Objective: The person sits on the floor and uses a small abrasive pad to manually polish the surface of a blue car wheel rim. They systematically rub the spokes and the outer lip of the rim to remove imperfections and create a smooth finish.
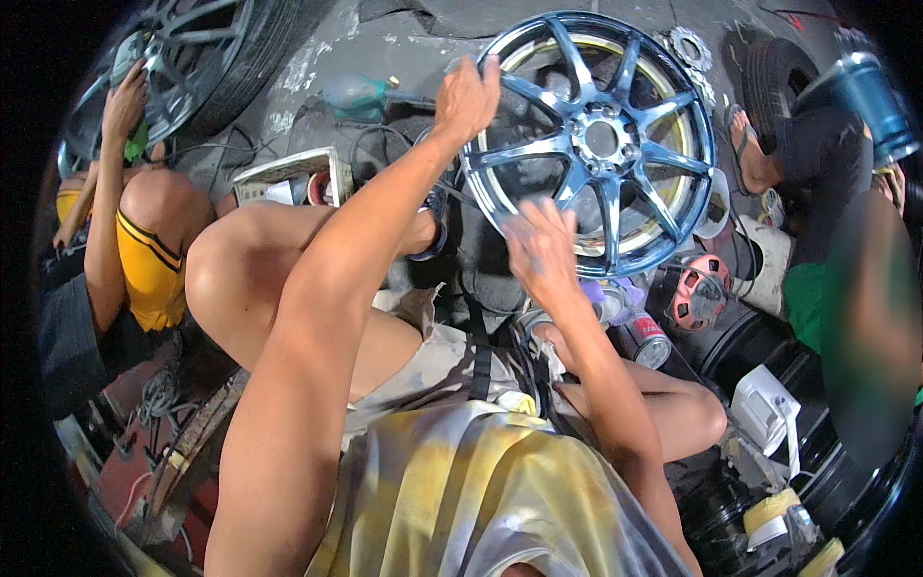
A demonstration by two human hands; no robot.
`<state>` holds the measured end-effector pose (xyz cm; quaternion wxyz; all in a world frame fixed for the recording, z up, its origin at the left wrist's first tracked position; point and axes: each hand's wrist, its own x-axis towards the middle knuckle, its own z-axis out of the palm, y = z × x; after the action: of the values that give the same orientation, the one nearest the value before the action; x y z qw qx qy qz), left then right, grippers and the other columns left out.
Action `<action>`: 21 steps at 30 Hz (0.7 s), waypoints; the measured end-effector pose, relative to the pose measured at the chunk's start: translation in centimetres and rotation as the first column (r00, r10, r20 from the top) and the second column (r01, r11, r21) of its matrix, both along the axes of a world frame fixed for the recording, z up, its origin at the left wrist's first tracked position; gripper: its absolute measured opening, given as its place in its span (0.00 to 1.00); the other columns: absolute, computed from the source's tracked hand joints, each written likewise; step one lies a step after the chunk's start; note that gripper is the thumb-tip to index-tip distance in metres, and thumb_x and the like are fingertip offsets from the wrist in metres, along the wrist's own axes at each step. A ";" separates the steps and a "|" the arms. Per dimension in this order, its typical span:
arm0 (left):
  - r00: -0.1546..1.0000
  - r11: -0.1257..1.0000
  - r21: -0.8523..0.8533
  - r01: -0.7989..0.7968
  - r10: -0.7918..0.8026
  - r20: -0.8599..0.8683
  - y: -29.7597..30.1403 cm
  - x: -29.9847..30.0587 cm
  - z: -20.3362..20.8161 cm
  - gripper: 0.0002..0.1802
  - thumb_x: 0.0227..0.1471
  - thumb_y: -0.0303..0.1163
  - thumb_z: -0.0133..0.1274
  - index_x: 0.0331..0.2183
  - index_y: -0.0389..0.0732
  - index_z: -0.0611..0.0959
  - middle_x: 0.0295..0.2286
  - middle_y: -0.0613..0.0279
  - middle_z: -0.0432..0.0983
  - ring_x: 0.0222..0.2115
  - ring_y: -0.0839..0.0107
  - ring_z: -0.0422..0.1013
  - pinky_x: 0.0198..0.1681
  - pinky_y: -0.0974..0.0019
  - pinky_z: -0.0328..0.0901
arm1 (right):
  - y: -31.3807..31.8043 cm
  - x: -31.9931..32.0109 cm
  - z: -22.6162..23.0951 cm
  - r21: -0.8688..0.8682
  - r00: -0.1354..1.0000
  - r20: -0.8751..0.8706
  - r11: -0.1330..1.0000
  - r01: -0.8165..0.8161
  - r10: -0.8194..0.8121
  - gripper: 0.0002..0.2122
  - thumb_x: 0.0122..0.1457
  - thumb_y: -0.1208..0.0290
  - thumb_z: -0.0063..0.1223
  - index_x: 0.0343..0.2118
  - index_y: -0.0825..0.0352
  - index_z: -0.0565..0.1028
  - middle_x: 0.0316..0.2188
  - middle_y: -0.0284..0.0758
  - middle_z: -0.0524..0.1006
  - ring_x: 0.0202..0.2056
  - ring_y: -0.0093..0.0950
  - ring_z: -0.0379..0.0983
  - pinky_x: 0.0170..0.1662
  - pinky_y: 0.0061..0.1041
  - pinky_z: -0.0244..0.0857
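Left hand point(466, 96) up on the far-left rim of the wheel point(601, 139), fingers curled over the edge, gripping and steadying it. Right hand point(540, 252) down at the near edge of the same wheel, blurred (mid-motion, by the look of it), fingers partly bent against a spoke; impossible to tell whether anything is pinched under them. Wheel standing tilted, face toward the camera, centre-right in the scene, propped among clutter just beyond the knees.

As for progress: spokes and rim already glossy blue, shining evenly across most of the face, so the bulk of the surface work looks done. Near-left spokes, right under the right hand, seemingly the patch in hand now. Inner barrel showing yellowish behind the spokes, hard to say whether finished or not.

Around it: spray can point(652, 341) lying just near of the wheel, red grinder point(699, 293) to its right, tape rolls point(769, 514) at near right. Green power tool point(358, 93) on the floor at far left of the wheel. Another person point(135, 240) in a yellow top at far left, busy on a second wheel point(187, 58); a third person's foot point(750, 154) at far right.
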<state>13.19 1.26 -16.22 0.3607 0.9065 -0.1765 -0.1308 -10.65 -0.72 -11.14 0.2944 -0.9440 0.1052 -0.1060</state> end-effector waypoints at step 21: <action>0.998 0.999 0.017 0.031 -0.032 0.052 -0.2 1.0 -1.8 0.40 0.63 0.56 0.37 0.47 0.21 0.75 0.42 0.22 0.73 0.46 0.30 0.69 0.52 0.42 0.62 | 0.2 1.3 -1.3 0.039 0.997 0.077 0.999 0.029 -0.032 0.07 0.49 0.76 0.55 0.33 0.65 0.78 0.33 0.36 0.71 0.38 0.37 0.66 0.40 0.39 0.56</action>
<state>14.20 1.06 -18.00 0.3467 0.9095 -0.1990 -0.1142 -9.38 -0.47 -12.49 0.3144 -0.9317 0.1100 -0.1448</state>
